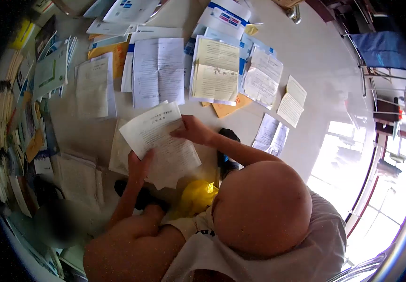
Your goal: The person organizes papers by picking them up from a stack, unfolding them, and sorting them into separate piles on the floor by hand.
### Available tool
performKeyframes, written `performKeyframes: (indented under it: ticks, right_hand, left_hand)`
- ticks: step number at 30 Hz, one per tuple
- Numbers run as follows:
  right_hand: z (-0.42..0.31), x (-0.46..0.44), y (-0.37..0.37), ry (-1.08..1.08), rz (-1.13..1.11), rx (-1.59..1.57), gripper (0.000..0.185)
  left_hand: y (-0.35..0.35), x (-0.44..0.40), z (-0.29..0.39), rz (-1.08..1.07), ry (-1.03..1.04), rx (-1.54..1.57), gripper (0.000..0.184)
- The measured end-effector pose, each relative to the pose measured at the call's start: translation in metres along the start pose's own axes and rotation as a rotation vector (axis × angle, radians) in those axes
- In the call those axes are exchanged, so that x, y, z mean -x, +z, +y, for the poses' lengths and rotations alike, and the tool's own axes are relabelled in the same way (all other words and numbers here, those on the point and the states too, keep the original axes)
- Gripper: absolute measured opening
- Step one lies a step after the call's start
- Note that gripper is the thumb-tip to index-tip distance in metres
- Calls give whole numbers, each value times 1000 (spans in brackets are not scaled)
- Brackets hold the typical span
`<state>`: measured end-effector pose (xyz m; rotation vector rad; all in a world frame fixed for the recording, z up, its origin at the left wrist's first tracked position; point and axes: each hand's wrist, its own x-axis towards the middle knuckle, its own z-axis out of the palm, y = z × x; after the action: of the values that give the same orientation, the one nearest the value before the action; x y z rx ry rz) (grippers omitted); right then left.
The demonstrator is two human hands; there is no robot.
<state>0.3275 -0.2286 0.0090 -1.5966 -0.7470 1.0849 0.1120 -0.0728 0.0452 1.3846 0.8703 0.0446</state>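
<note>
My left hand [140,165] grips the lower left edge of a stack of printed white sheets [158,134], its thumb on top of the paper. At the upper right edge of the same sheets is my right hand [189,130], fingers bent on the paper. The sheets are tilted and fan apart toward the lower right. Beyond them on the floor lie a white printed document [158,70] and a yellowish stapled-looking stack [215,70]. Partly under the held sheets, at their left, is another paper [118,152].
Piles of books and folders [29,122] line the left side. More printed sheets [261,75] and a brown envelope [231,106] lie on the floor. A yellow bag [196,199] sits between my legs. A paper stack [78,178] is at the lower left.
</note>
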Motion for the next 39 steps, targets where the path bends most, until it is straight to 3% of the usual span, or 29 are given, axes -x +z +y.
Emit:
performKeyframes:
  ticks: [7,9,11,14,16,17,18,19,20,25,27,29,31,32,33,34,36,37,38,39]
  right_hand:
    - [10,9,-11,103,-51,-55,53]
    - [46,6,-30,153,99,-129,46]
    - [48,4,-72,141,289,-21,41]
    - [52,2,-158,133,549,119,33]
    - [53,-4,-203,112,660,100,29]
    - [52,-10,-214,14,698,-127,31]
    - [54,-19,-232,198,723,78,31]
    - [60,-25,-241,121,720,-86,32]
    - [68,-30,-247,46,711,-249,34]
    - [75,-65,-272,103,677,119,44]
    - [72,-69,-267,63,682,135,45]
    - [76,-71,-265,27,690,155,47]
    - [84,-77,-265,203,820,501,56]
    - [109,-83,-275,132,818,434,65]
    - [104,-80,-274,60,795,416,74]
    - [102,-80,-265,130,880,651,80]
    - [97,-73,-257,91,848,726,90]
    - [109,-75,-258,69,883,915,98]
    - [113,-78,-255,131,951,1131,107]
    - [93,-74,-243,177,961,1089,114]
  left_hand:
    - [9,-8,-8,-111,-23,11,42]
    - [11,-14,0,-159,-3,34,44]
    - [12,-24,10,-321,-116,154,46]
    - [24,-41,39,-418,-94,178,44]
    - [25,-51,32,-415,-52,156,39]
    - [26,-53,30,-397,-61,133,38]
    - [27,-56,26,-377,-71,110,37]
    - [27,-58,19,-375,-71,106,37]
    - [25,-56,6,-370,-110,103,34]
    - [-9,-47,-74,-297,-99,112,30]
    - [-25,-40,-88,-221,-36,64,30]
    - [-35,-23,-92,-148,-101,98,28]
    - [-42,-16,-92,-63,-169,146,27]
    - [-49,-11,-95,-30,-150,-69,26]
    - [-56,0,-95,1,69,-377,26]
    - [-64,12,-98,102,274,-699,27]
    - [-47,28,-65,192,294,-607,32]
    - [-53,27,-81,221,288,-639,35]
    - [-56,30,-81,246,258,-638,35]
    - [-54,32,-75,284,266,-631,42]
